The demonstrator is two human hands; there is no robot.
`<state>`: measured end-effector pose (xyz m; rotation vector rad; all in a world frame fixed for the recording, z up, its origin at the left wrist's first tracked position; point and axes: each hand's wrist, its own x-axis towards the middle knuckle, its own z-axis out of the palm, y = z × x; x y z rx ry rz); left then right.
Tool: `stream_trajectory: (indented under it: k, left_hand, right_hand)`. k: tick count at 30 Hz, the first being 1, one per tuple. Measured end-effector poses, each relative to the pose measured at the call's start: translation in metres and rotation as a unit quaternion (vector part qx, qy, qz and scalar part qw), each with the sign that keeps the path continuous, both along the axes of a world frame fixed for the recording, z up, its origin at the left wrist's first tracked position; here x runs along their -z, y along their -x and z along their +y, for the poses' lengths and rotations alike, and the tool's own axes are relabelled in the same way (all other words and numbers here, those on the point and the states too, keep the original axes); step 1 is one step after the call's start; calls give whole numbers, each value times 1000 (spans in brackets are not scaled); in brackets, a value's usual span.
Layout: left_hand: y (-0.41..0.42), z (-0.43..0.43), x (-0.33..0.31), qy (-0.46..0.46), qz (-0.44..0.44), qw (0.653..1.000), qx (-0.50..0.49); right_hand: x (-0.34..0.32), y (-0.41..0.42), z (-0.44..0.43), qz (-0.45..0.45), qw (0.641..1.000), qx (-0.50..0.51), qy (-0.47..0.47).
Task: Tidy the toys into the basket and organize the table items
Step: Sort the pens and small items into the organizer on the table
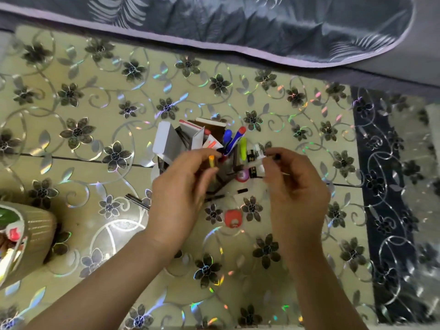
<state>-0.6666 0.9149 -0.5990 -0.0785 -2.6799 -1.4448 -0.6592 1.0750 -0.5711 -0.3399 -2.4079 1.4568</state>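
Note:
A dark desk organizer (221, 172) stands at the table's middle, holding pens (234, 140), a white box (166, 141), cards and small bottles. My left hand (181, 194) hovers at its near left side, pinching a small orange-tipped item (211, 161). My right hand (295, 186) is at its right side, fingers closed on a thin clear pen-like stick (273, 160). The beige ribbed basket (31, 236) with toys inside sits at the left edge. A small red tag-like toy (233, 219) lies on the table between my hands.
The table carries a floral holographic cover (95, 115). A dark pen (138, 200) lies left of my left hand, and a small black piece (242, 191) lies near the organizer. A grey bed cover (238, 27) runs along the far edge. A dark cloth (390, 186) drapes the right end.

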Motion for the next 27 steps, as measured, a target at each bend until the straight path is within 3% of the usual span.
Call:
stream_trajectory:
  k: [4, 8, 11, 16, 22, 27]
  left_hand:
    - [30, 13, 4, -31, -7, 999, -11]
    - [49, 21, 19, 136, 33, 990, 21]
    - [63, 23, 28, 190, 38, 980, 38]
    - [72, 23, 30, 192, 40, 980, 45]
    - [41, -13, 27, 89, 57, 993, -47]
    - [-10, -79, 50, 103, -20, 988, -116]
  right_hand:
    - [5, 15, 8, 9, 999, -4, -30]
    - [28, 32, 4, -14, 996, -24, -85]
    - [43, 48, -3, -48, 989, -50, -133]
    - [60, 66, -8, -86, 991, -50, -86]
    - [58, 40, -9, -67, 997, -34, -25]
    - [80, -7, -27, -119, 992, -45, -2]
